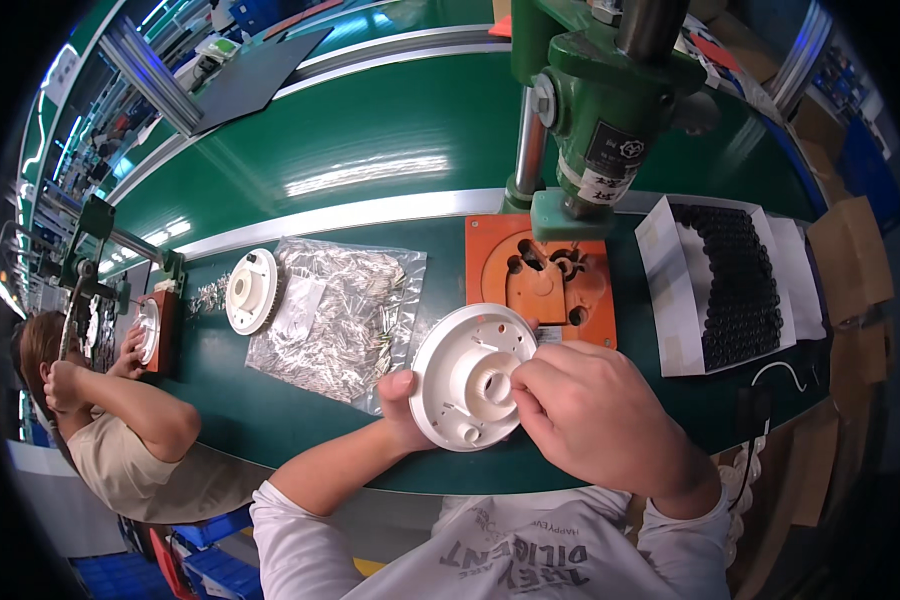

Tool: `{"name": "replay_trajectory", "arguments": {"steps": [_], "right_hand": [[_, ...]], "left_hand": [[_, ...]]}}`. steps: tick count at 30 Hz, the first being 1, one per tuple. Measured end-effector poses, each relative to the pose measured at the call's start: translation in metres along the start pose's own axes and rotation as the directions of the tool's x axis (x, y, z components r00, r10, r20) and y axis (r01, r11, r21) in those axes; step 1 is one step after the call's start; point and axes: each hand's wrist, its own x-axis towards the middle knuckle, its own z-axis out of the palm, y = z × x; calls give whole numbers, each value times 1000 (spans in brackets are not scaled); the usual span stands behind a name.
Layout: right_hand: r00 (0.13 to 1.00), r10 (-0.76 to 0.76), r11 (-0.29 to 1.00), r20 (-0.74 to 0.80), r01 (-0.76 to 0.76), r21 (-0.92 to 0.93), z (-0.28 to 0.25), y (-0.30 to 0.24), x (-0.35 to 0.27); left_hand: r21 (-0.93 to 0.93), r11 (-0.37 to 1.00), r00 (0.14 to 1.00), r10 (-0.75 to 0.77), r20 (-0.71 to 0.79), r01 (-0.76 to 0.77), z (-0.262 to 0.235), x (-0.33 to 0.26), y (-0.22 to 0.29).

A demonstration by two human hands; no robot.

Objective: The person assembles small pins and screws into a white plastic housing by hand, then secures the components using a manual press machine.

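Right now my left hand (402,400) has a closed grip on the lower-left rim of the white round plastic disc (470,375), thumb on the face and the other fingers hidden behind. My right hand (595,410) is curled with fingertips pinched at the disc's raised centre hub (495,383); can't tell if there's a small part in that pinch. Disc is a flat round part, so no real long axis. Its ribbed face is tilted up toward me and slightly left, and it's held just above the near edge of the green worktop (390,150). Both forearms come in from below. The left one angles up-right, the right one is bent in from the right.

Just behind the disc sits the orange fixture block (495,250), under the green press (610,110). Left of the disc lies a clear bag of small metal parts (340,310), then another white disc (251,291). A white box of black parts (735,285) sits to the right. Another person (120,420) is working at the far left.
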Motion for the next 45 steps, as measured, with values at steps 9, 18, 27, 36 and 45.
{"name": "replay_trajectory", "arguments": {"steps": [9,18,27,36,45], "right_hand": [[1000,22,999,13,-21,-44,-2,-1,2],[998,54,995,-32,-51,87,3,9,3],[993,76,986,-90,-62,155,5,11,2],[991,98,972,-89,-77,222,6,14,0],[983,161,956,-93,-131,263,5,11,-1]], "left_hand": [[-133,990,998,-32,51,38,-6,-6,-4],[-63,996,998,-64,10,64,-5,-3,-1],[-41,997,997,-61,44,63,-9,-4,-1],[-4,999,998,-51,32,51,-5,-4,1],[-195,980,999,-21,43,29,-2,-3,1]]}}
